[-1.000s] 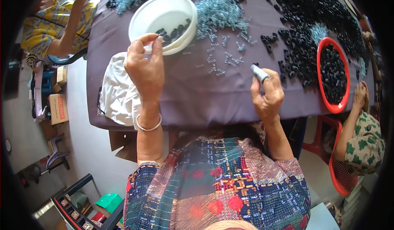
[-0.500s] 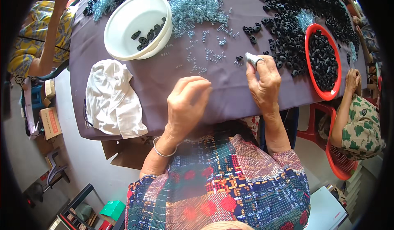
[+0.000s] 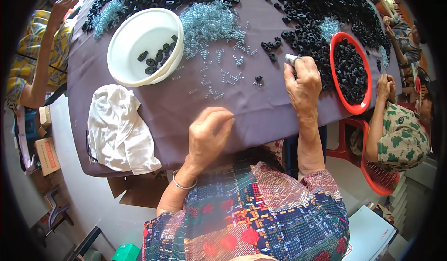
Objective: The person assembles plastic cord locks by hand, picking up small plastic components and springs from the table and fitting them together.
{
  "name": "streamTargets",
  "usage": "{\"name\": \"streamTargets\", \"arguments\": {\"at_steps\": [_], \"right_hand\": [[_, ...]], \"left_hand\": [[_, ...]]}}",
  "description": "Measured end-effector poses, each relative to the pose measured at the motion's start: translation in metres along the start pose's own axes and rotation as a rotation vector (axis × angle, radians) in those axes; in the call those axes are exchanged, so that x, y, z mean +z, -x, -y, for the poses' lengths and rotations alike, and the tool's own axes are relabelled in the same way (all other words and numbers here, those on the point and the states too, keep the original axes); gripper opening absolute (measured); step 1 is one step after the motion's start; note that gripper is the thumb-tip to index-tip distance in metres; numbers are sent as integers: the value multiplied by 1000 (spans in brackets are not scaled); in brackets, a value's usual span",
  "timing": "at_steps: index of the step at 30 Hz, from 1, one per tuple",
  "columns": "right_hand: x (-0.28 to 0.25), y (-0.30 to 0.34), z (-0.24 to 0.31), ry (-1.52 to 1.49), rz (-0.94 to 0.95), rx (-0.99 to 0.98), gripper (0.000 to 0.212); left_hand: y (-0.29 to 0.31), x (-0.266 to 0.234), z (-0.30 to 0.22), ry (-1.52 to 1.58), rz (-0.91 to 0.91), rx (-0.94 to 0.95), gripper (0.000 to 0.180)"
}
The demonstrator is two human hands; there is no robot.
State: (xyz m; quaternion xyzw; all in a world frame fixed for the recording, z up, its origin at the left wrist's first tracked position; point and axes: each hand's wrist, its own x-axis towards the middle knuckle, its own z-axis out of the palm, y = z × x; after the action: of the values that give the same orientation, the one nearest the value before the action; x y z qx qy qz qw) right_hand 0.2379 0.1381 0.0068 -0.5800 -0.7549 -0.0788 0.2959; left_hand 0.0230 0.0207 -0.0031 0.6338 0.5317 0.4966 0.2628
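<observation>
Above the near part of the cloth, my left hand [image 3: 208, 133] is closed, its fingertips drawn to the thumb; anything between them is hidden. My right hand [image 3: 305, 83] reaches farther out, beside the heap of small black plastic parts [image 3: 302, 42]. Its fingers are curled in and a pale wrapping covers one fingertip; I cannot make out what they hold. Between and beyond the hands lie loose small metal springs [image 3: 228, 77], trailing from a large spring pile [image 3: 209, 21]. A single black part [image 3: 259, 79] rests left of my right hand.
A white bowl [image 3: 122, 44] with several black parts stands at left, a crumpled white cloth [image 3: 118, 126] nearer me. At right is a red basket [image 3: 367, 82] full of black parts. Other people sit at both sides of the table [image 3: 260, 121], one with hands [image 3: 385, 86] at its right edge.
The whole view has shifted, with the table lower and more to the left. Against the cloth, my right hand has moved outward and right, toward the black parts. My left hand stays near its place, closed.
</observation>
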Motion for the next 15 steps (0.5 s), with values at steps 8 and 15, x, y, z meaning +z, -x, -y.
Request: {"name": "streamTargets", "arguments": {"at_steps": [8,15], "right_hand": [[23,-18,6,169,89,-114,21],[21,-3,4,83,-20,-164,20]], "left_hand": [[-3,0,-1,2,21,-39,13],[-2,0,1,23,9,-56,13]]}}
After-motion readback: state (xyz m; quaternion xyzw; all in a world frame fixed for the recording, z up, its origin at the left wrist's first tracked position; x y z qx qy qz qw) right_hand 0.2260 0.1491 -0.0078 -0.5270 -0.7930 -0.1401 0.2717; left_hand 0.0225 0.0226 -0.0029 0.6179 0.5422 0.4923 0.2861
